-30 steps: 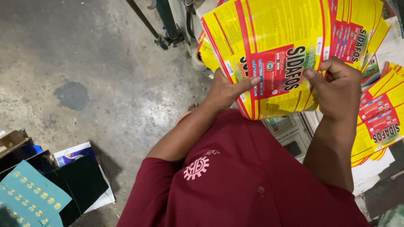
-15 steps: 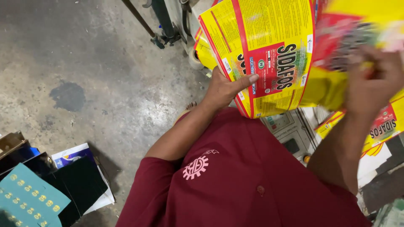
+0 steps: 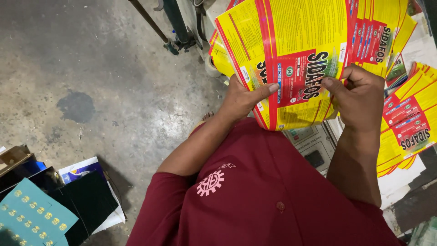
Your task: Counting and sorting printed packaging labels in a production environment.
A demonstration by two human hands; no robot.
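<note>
Yellow-red sheets [image 3: 296, 50] held up in front of chest, pinched at lower edge: left hand [image 3: 241, 98] thumb on top, right hand [image 3: 359, 98] fingers curled around. Forearms raised, elbows bent.

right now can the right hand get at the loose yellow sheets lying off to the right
Probably yes: the right hand grips the held stack of sheets, but the loose yellow sheets lie just beside its wrist with nothing between.
</note>
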